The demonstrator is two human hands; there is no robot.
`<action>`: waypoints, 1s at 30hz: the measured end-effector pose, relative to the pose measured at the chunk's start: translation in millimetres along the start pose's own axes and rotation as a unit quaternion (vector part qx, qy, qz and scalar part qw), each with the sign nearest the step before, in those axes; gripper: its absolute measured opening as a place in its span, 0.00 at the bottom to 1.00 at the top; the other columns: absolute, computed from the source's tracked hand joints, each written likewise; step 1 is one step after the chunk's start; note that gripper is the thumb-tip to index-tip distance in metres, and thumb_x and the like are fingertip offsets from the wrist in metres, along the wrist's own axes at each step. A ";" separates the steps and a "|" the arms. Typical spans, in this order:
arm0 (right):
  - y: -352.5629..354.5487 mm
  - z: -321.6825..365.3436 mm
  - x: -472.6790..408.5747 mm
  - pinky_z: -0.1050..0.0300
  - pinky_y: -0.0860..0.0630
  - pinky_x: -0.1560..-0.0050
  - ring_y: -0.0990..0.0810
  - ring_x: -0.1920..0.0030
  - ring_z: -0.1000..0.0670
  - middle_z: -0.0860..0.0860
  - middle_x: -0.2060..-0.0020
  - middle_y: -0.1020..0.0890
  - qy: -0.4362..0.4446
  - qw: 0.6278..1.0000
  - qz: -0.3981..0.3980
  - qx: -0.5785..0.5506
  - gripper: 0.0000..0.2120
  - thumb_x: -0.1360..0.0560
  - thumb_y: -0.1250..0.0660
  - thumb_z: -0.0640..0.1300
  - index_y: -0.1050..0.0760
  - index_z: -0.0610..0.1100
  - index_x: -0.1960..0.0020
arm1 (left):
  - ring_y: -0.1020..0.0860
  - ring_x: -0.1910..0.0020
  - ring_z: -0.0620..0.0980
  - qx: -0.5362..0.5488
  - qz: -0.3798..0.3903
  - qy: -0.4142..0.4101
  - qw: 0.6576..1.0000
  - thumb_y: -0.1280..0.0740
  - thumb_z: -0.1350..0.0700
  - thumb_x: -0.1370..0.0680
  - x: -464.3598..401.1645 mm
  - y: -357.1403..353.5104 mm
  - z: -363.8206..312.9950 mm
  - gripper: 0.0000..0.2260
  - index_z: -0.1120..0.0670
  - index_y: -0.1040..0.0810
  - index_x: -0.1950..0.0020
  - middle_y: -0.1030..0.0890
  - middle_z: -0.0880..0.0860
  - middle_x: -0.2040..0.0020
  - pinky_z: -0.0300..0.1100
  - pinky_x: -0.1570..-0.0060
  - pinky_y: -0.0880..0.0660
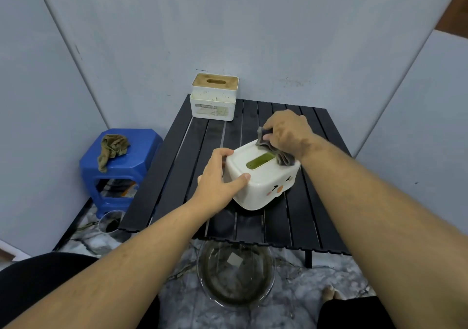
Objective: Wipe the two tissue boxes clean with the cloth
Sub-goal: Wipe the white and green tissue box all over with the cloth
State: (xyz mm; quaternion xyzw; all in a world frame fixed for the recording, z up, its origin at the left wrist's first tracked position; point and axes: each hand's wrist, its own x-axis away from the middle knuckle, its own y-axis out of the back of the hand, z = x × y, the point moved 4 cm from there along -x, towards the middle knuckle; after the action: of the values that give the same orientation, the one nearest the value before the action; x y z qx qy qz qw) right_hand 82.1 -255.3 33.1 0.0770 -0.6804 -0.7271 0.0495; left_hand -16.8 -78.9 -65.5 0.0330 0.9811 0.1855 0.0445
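Fingers [222,155] of the left hand [217,184] grasp the white box [263,179] on the counter [177,166]; right hand [286,131] fingers clench the cloth [276,151] against its top. The second box [214,98] stands at the far edge.

A makeshift recording booth, not a lived-in room: plain grey panels [228,24] enclose a folding slat table [197,151], plastic stool [119,166] and marble floor [316,290].

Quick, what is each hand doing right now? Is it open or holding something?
Left hand: grip closed on the near end of the white tissue box, steadying it.
Right hand: grip closed on the grey cloth, pressing it on the box's top.
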 end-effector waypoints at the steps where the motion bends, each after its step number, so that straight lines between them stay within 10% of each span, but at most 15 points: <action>1: 2.3 -4.5 -4.5 0.55 0.30 0.54 0.20 0.55 0.47 0.53 0.64 0.21 0.032 0.999 0.026 -0.010 0.15 0.22 0.31 0.46 0.25 0.51 0.68 | 0.27 0.34 0.48 -0.004 0.004 -0.006 1.000 0.31 0.35 0.33 0.7 -0.7 -0.7 0.24 0.30 0.35 0.40 0.27 0.35 0.37 0.61 0.31 0.31; 9: 25.2 -52.3 -8.4 0.59 0.22 0.49 0.17 0.56 0.53 0.53 0.58 0.14 0.165 0.974 0.051 -0.148 0.12 0.25 0.30 0.34 0.14 0.48 0.48 | 0.28 0.34 0.43 -0.028 0.004 -0.031 0.999 0.34 0.33 0.32 0.2 -0.6 -1.6 0.22 0.29 0.34 0.40 0.31 0.30 0.37 0.60 0.30 0.32; 14: -18.9 -71.1 5.4 0.71 0.31 0.35 0.24 0.36 0.61 0.57 0.36 0.20 0.135 0.933 0.147 -0.300 0.18 0.19 0.35 0.36 0.24 0.47 0.31 | 0.28 0.36 0.39 -0.044 0.003 -0.047 0.998 0.34 0.33 0.32 -0.1 0.9 -4.6 0.23 0.32 0.33 0.39 0.30 0.30 0.37 0.58 0.31 0.31; 23: -37.5 -108.8 17.6 0.64 0.22 0.51 0.18 0.53 0.57 0.53 0.52 0.14 0.066 0.864 0.163 -0.472 0.16 0.19 0.38 0.34 0.21 0.47 0.37 | 0.28 0.36 0.38 -0.088 0.002 -0.064 0.994 0.35 0.32 0.31 0.9 5.8 -9.1 0.27 0.39 0.32 0.35 0.28 0.34 0.37 0.55 0.31 0.30; 30: -49.4 -80.2 -3.7 0.58 0.32 0.29 0.27 0.30 0.56 0.58 0.30 0.25 0.075 0.837 0.204 -0.502 0.18 0.18 0.42 0.32 0.23 0.46 0.33 | 0.26 0.40 0.42 -0.097 -0.002 -0.062 0.993 0.34 0.31 0.33 1.3 5.2 -13.8 0.30 0.42 0.30 0.34 0.27 0.34 0.39 0.50 0.35 0.28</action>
State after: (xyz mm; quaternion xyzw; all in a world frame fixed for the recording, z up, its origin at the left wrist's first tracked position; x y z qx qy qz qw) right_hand 101.7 -329.9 -20.9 -0.0444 -0.2164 -0.9345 0.2793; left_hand -19.3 -79.0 -50.9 0.0383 0.9539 0.2771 0.1084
